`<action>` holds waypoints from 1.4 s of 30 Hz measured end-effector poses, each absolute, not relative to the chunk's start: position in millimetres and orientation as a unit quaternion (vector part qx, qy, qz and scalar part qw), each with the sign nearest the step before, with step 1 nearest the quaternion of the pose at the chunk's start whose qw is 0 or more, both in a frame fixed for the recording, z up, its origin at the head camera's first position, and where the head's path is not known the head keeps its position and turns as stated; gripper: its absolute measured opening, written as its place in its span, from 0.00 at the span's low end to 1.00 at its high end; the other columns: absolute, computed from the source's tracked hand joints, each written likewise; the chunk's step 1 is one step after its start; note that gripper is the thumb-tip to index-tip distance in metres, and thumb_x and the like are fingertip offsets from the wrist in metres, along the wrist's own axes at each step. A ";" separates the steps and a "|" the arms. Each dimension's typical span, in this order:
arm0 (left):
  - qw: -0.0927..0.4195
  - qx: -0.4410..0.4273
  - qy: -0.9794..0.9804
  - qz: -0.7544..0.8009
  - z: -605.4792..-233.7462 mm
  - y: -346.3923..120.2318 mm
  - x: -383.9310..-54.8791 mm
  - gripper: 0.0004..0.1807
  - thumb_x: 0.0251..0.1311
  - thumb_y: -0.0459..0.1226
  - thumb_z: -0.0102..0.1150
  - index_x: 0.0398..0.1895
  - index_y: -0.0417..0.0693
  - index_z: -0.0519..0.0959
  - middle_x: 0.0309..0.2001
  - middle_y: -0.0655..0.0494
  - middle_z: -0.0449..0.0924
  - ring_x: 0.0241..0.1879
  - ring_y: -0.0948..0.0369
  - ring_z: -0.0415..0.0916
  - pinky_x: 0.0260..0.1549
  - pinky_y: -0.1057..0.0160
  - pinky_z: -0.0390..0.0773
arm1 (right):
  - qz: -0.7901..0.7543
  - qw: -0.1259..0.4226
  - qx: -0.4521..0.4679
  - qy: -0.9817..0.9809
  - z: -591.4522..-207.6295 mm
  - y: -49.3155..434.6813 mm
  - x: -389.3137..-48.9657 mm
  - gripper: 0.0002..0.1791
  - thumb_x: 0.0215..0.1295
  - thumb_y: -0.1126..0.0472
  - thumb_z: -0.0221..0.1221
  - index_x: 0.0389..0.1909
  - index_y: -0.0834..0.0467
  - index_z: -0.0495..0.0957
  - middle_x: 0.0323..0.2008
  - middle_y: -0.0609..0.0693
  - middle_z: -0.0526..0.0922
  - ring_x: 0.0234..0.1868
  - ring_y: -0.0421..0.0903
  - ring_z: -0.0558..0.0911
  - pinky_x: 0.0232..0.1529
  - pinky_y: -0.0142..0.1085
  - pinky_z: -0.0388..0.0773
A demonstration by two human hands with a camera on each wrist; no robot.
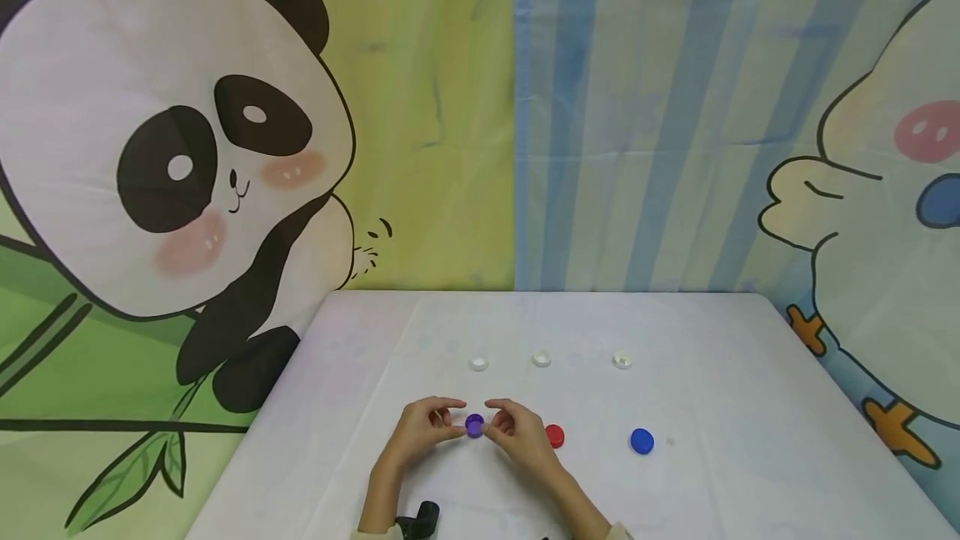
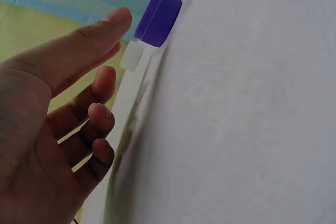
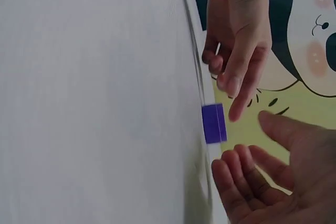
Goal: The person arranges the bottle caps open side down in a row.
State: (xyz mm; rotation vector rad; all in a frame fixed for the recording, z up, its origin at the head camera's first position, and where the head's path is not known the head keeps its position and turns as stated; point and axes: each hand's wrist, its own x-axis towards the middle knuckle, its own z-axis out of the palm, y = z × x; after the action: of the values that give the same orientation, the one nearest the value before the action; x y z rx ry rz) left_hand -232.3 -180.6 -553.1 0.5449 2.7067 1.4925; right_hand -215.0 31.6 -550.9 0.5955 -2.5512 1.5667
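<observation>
A purple bottle cap with a ridged side rests on the white table between my two hands. My left hand is just to its left, thumb and forefinger stretched toward it, the other fingers loosely bent. My right hand mirrors this on the right side. In the left wrist view a small gap shows between the left fingertips and the purple cap. The right wrist view likewise shows the purple cap apart from both hands. Neither hand grips anything.
A red cap lies right beside my right hand, a blue cap farther right. Three small white round pieces stand in a row farther back. A cartoon-printed curtain hangs behind the table.
</observation>
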 end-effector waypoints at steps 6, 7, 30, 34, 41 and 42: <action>-0.009 0.173 0.873 0.456 -562.6 -179.8 -235.4 0.20 0.41 0.45 0.69 0.41 0.54 0.81 0.22 0.62 0.73 0.20 0.68 0.67 0.20 0.70 0.69 | 0.499 0.049 0.182 -0.846 -562.9 22.2 -216.9 0.19 0.51 0.61 0.64 0.46 0.62 0.76 0.26 0.46 0.75 0.25 0.34 0.73 0.27 0.26 0.73; -0.012 0.174 0.874 0.453 -563.8 -179.3 -235.7 0.20 0.40 0.45 0.69 0.41 0.54 0.81 0.21 0.62 0.73 0.20 0.69 0.66 0.20 0.70 0.69 | 0.495 0.055 0.182 -0.848 -564.5 21.3 -217.0 0.19 0.51 0.62 0.64 0.45 0.62 0.76 0.25 0.46 0.75 0.25 0.35 0.72 0.27 0.26 0.73; -0.022 0.167 0.886 0.433 -562.9 -173.2 -231.6 0.14 0.41 0.45 0.69 0.34 0.57 0.83 0.20 0.64 0.72 0.19 0.70 0.66 0.20 0.70 0.68 | 0.481 0.098 0.206 -0.847 -572.0 20.6 -218.4 0.16 0.47 0.64 0.66 0.39 0.60 0.79 0.23 0.44 0.74 0.23 0.33 0.69 0.22 0.25 0.69; -0.028 0.181 0.877 0.444 -557.9 -171.6 -229.8 0.14 0.42 0.44 0.68 0.35 0.55 0.83 0.20 0.63 0.72 0.19 0.69 0.66 0.19 0.70 0.68 | 0.494 0.094 0.209 -0.838 -568.1 24.4 -217.1 0.15 0.49 0.62 0.65 0.40 0.58 0.78 0.24 0.42 0.74 0.23 0.32 0.71 0.23 0.25 0.70; -0.070 0.215 0.862 0.455 -545.4 -161.9 -230.6 0.14 0.44 0.48 0.65 0.36 0.57 0.82 0.20 0.65 0.72 0.19 0.69 0.67 0.18 0.71 0.69 | 0.503 0.103 0.202 -0.834 -547.6 34.7 -213.4 0.16 0.51 0.57 0.64 0.42 0.56 0.78 0.24 0.42 0.74 0.24 0.34 0.70 0.23 0.26 0.70; -0.080 0.221 0.860 0.453 -543.5 -159.9 -230.7 0.14 0.45 0.48 0.65 0.36 0.58 0.82 0.20 0.66 0.71 0.20 0.70 0.67 0.18 0.71 0.69 | 0.503 0.109 0.202 -0.833 -544.0 36.5 -212.4 0.16 0.52 0.56 0.63 0.42 0.55 0.78 0.24 0.42 0.74 0.24 0.34 0.70 0.23 0.26 0.70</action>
State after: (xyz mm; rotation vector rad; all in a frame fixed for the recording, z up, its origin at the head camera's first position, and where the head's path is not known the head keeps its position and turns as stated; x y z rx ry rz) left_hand -230.7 -159.9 -543.5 0.7335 2.8483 1.4999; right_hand -212.4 36.5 -544.0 0.5950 -2.4503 1.4789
